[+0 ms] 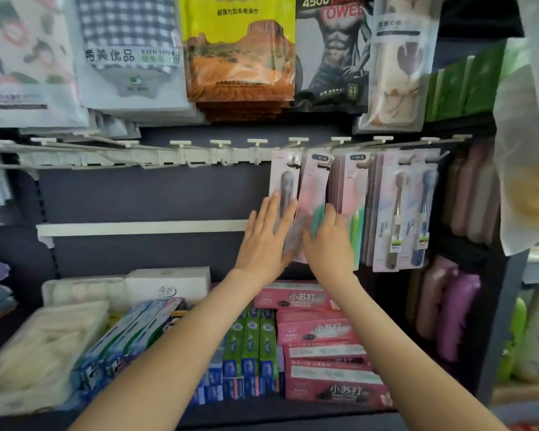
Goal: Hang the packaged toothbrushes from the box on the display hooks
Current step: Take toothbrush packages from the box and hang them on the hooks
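Your left hand (266,237) lay flat, fingers straight, pressed on the leftmost pack (283,188), which held a grey brush. Your right hand (329,244) touched the next pack (313,194), pink with a green brush; it was too blurred to tell whether it pinched or only rested. Four rows of packs hung on the hooks (255,144), at the rail's right end. The far-right pack (402,213) held two brushes. Below stood three green boxes (251,340) beside stacked pink boxes (318,334), with a white tray (84,306) at left, its contents unclear.
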Available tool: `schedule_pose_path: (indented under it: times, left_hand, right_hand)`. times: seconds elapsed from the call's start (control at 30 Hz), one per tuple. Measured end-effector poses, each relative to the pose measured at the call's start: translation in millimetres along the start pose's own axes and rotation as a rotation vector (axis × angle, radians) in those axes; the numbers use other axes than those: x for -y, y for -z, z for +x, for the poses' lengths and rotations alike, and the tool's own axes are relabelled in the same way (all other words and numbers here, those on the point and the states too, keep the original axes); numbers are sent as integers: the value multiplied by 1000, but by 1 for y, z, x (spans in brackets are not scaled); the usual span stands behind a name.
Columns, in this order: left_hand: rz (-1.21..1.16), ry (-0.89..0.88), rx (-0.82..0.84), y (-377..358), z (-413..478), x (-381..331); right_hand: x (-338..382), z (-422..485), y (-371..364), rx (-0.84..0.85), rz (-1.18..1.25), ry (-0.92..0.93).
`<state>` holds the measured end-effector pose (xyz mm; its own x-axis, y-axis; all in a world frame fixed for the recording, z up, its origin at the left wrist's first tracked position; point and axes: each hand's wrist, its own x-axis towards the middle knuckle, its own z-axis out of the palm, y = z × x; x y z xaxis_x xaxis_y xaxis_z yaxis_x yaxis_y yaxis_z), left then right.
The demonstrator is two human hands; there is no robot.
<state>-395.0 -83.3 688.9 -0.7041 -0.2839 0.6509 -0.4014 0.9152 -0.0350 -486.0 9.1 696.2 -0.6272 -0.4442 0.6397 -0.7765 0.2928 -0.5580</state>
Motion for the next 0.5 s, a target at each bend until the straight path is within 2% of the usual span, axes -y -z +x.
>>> schedule_pose_path:
  times: [0.23, 0.4, 0.5]
  left_hand:
    - [-244, 64, 73, 12, -113, 9]
    - [-358, 117, 148, 15, -236, 26]
    - [-354, 54, 254, 7, -313, 39]
  right_hand:
    - [15, -102, -17, 32, 53, 119]
    - [36, -212, -54, 236, 89, 91]
    - [40, -281, -83, 363, 77, 50]
